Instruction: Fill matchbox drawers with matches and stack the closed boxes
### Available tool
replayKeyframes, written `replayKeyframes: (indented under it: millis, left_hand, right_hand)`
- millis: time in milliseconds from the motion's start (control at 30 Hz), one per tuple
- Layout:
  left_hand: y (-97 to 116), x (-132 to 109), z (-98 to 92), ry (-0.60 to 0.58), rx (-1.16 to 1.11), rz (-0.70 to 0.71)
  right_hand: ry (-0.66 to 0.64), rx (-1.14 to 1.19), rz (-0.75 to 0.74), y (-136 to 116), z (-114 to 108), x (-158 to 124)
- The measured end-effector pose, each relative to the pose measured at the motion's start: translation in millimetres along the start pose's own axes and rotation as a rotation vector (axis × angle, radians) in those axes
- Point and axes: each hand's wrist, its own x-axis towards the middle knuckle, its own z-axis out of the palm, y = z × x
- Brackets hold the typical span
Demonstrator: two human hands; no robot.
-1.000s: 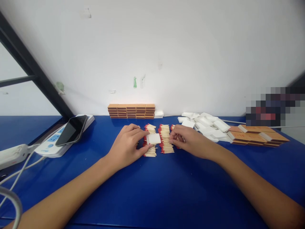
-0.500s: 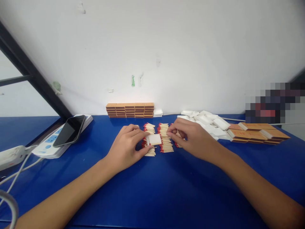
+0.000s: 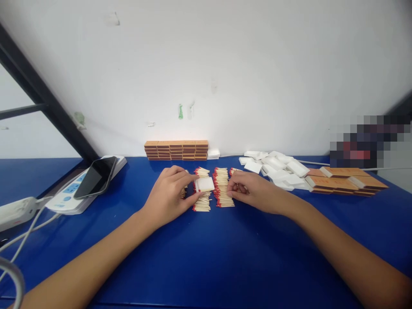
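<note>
Rows of red-tipped matches (image 3: pixel 222 193) lie on the blue table (image 3: pixel 206 257) in front of me. My left hand (image 3: pixel 169 197) pinches a small white matchbox tray (image 3: pixel 204 184) between thumb and fingers, holding it over the left row of matches (image 3: pixel 202 204). My right hand (image 3: pixel 252 191) rests on the table just right of the middle row, fingers curled and pinching at the matches there; what they grip is partly hidden.
Orange matchbox sleeves (image 3: pixel 176 150) are stacked in a row against the white wall. A heap of white trays (image 3: pixel 277 167) and more orange sleeves (image 3: pixel 346 181) lie at the right. At the left are a phone (image 3: pixel 95 176) on a white power strip (image 3: pixel 69 195) and cables (image 3: pixel 19 240).
My left hand has shifted the white tray slightly back and left over the matches. My right hand lifted toward the middle row, then settled lower beside it.
</note>
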Motion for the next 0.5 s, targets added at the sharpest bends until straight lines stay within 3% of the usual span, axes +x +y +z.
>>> replayKeyframes:
  millis: [500]
  left_hand:
    - [0.6, -1.9, 2.9, 0.017, 0.001, 0.016]
  right_hand:
    - [0.025, -0.116, -0.005, 2.5, 0.0, -0.2]
